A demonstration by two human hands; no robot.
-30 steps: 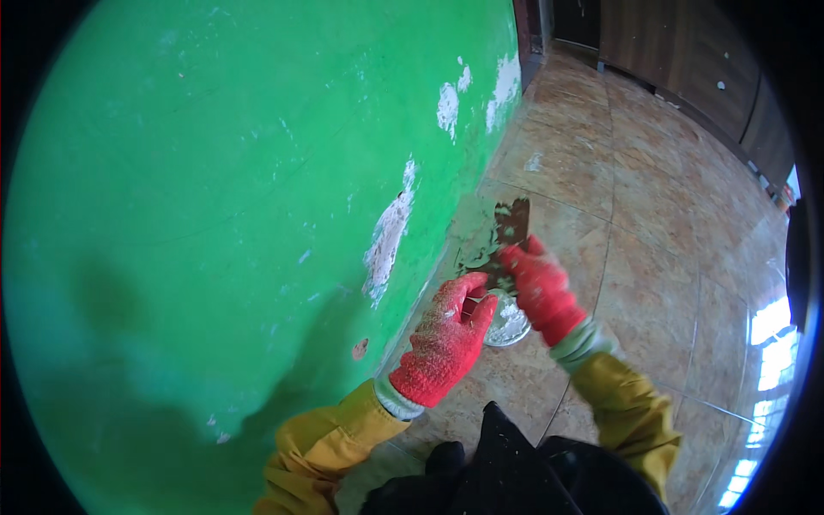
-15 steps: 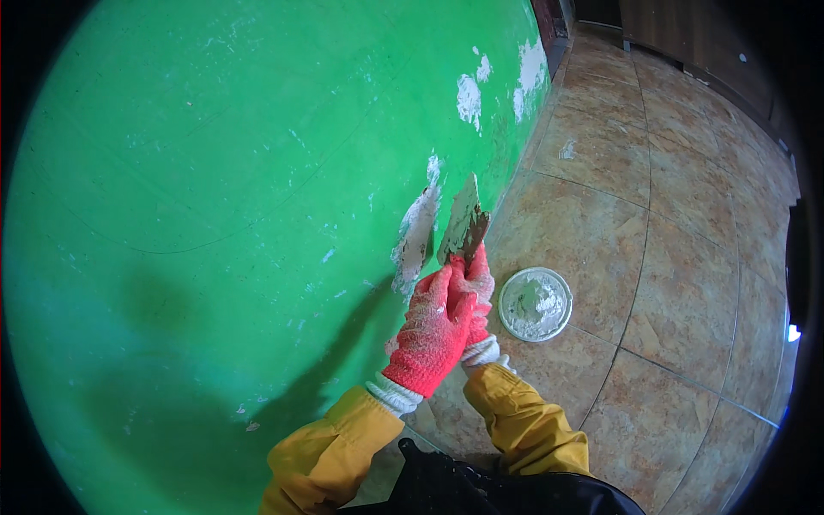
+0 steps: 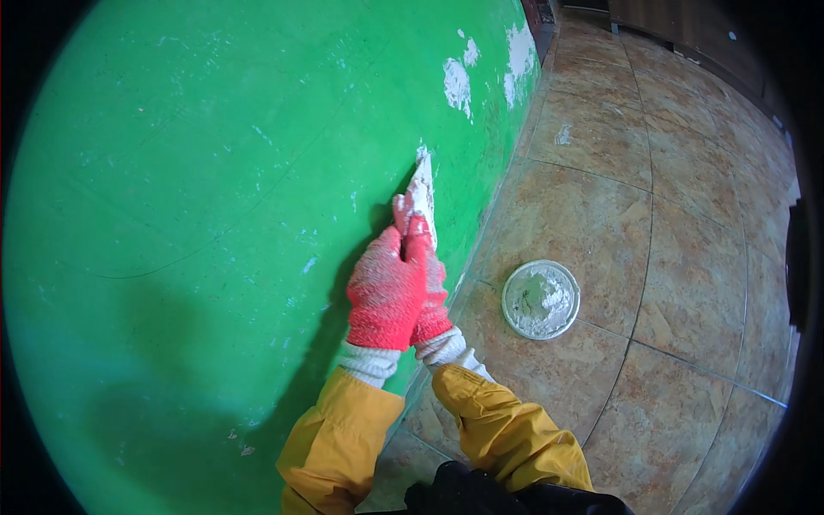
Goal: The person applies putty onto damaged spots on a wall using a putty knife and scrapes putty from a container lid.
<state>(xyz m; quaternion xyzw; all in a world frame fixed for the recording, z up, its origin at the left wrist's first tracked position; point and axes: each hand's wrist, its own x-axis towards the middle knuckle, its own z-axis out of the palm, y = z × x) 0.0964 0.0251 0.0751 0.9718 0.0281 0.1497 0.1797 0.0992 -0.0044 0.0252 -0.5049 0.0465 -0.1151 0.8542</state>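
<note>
A putty knife, its blade smeared with white putty, is held edge-on against or very near the green wall. My left hand, in a red glove dusted white, is closed about its lower end. Pressed alongside it, my right hand in a matching glove grips the same tool, partly hidden behind the left. The handle is covered by my fingers. Any putty on the wall just behind the blade is mostly hidden; a small white trace shows above the tip.
Right of my hands, a round white tub of pale putty stands on the brown tiled floor. White putty patches mark the wall farther up. A dark wooden cabinet stands at the far right. A white smear lies on a tile.
Both hands have moved left and slightly up with the putty knife. The blade has turned from facing me to edge-on by the wall, over the white patch seen before.
</note>
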